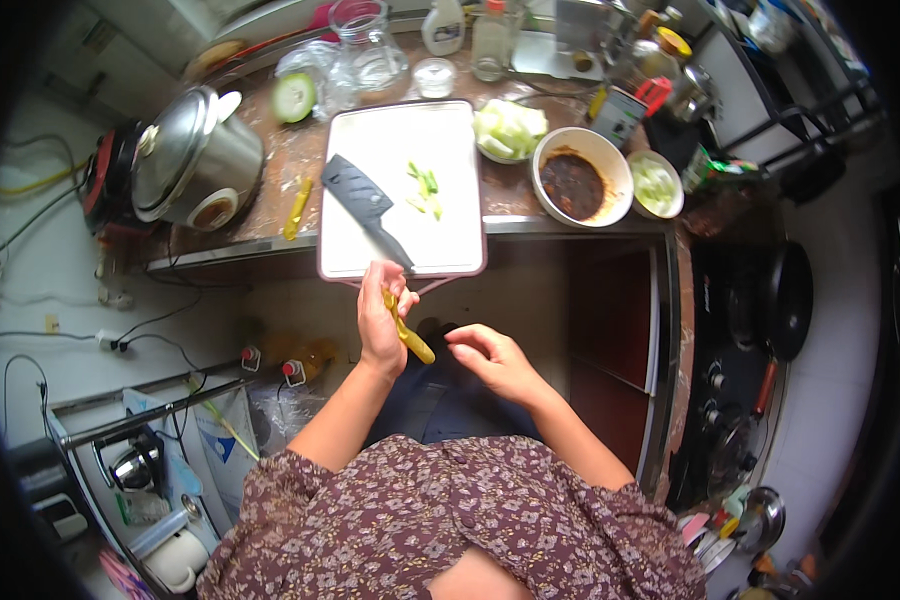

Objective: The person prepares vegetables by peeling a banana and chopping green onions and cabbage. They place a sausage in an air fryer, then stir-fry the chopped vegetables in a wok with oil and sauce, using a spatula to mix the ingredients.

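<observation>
My left hand (pixel 382 322) grips a slim, glossy yellow item (pixel 418 346), its lower end sticking out toward my right hand; its exact kind is unclear. My right hand (pixel 495 360) is empty, fingers loosely bent and apart, just right of that item. Beyond my left hand lies a white cutting board (pixel 420 244) with a dark rim, jutting past the counter's front edge. On its left half rests a dark cleaver (pixel 356 191), handle pointing toward me. Several small cut green vegetable pieces (pixel 424 187) lie right of the blade.
A similar yellow item (pixel 298 208) lies left of the board, near a metal cooker (pixel 232 165). To the right stand a bowl of pale cut vegetable (pixel 511 129), a bowl of dark sauce (pixel 572 184) and a smaller bowl (pixel 654 185). A stove (pixel 727 315) is far right.
</observation>
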Action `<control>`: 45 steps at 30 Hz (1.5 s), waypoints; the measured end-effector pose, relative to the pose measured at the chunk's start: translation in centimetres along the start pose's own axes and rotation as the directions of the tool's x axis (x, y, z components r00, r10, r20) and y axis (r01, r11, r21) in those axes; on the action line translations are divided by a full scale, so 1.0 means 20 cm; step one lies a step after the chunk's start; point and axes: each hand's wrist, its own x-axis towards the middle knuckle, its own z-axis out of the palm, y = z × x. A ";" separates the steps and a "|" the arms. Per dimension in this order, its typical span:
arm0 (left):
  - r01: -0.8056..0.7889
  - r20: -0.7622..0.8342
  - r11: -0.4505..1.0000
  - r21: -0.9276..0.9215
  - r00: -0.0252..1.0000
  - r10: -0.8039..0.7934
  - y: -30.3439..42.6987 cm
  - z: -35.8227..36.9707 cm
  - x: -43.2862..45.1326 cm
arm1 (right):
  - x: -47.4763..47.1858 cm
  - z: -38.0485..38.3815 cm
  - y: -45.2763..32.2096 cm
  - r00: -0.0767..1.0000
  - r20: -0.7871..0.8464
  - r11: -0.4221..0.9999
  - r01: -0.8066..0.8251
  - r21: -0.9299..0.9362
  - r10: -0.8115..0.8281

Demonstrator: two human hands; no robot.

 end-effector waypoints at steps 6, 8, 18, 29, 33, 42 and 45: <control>0.061 -0.343 0.974 0.217 0.939 0.018 0.15 -0.46 0.32 | 0.17 0.02 0.08 0.975 -0.208 0.995 -0.086 -0.057 0.072; 0.094 -0.432 0.933 0.349 0.899 0.071 0.18 -0.68 0.44 | 0.27 0.05 0.08 0.972 -0.214 0.991 -0.112 -0.079 0.092; -0.068 -0.246 0.704 0.707 0.910 0.335 0.31 -1.07 1.29 | 1.03 0.41 0.03 0.906 -0.203 0.401 -0.041 -0.915 -0.371; -0.409 0.117 0.500 0.763 0.849 0.516 0.26 -0.78 1.03 | 1.05 0.36 0.02 0.782 -0.276 0.544 0.094 -0.834 -0.558; -0.416 0.294 0.399 0.817 0.896 0.332 0.20 -0.62 1.03 | 0.81 0.22 0.00 0.700 -0.411 0.618 0.055 -0.784 -0.584; -0.472 0.446 -0.191 0.861 0.880 -0.163 0.01 -0.14 1.26 | 0.55 -0.05 0.31 0.683 -0.688 0.862 -0.170 -0.478 -0.246; -0.451 0.409 -0.174 0.876 0.883 -0.228 -0.03 -0.11 1.31 | 0.58 -0.08 0.36 0.641 -0.724 0.866 -0.182 -0.466 -0.255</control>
